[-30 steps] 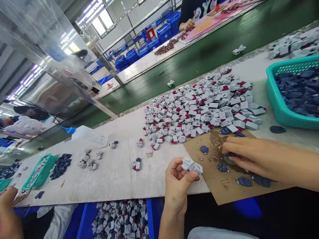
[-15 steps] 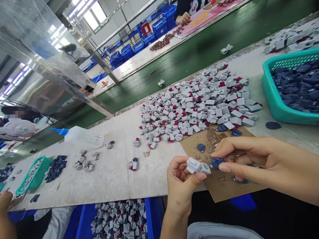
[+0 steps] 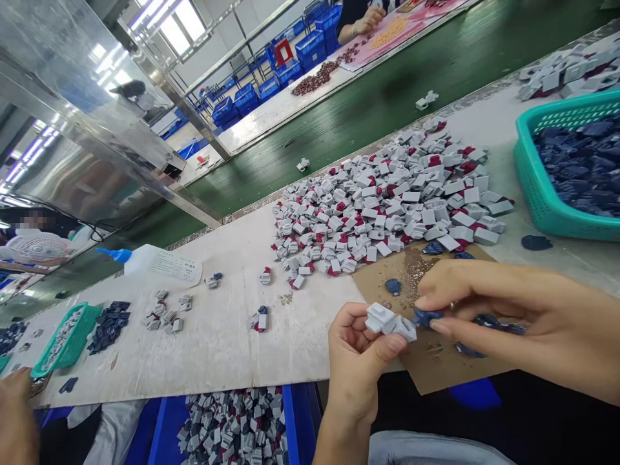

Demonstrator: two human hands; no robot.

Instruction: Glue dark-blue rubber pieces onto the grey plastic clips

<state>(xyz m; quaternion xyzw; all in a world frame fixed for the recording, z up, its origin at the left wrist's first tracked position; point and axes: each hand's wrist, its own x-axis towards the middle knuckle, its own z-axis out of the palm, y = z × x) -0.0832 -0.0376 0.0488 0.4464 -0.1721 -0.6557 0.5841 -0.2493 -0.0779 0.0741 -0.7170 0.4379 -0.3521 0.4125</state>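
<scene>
Between the thumb and fingers of my left hand [image 3: 358, 352] is a light grey plastic piece [image 3: 387, 321] with stepped blocks, its hollow end facing right. My right hand [image 3: 508, 310] pinches a small dark blue plastic piece [image 3: 426, 317] right by that end; whether the two touch I cannot tell. Under the hands lies a brown cardboard sheet [image 3: 411, 371] with a wet, glittering patch. Several dark blue pieces rest on it, one of them a loose blue piece [image 3: 393, 287] left of my right fingers; others are partly hidden beneath my right hand.
A large heap of grey and dark red pieces [image 3: 378, 200] lies beyond my hands. At right stands a green basket [image 3: 542, 210] of blue pieces. A white bottle [image 3: 162, 265] lies left. Below is a blue bin [image 3: 290, 420]; behind runs a green conveyor [image 3: 261, 174]. A co-worker's hand [image 3: 17, 413] shows at far left.
Both my hands have shifted slightly right, still holding the grey and blue pieces. The grey pieces on the conveyor have moved left. The co-worker's hand at far left has moved.
</scene>
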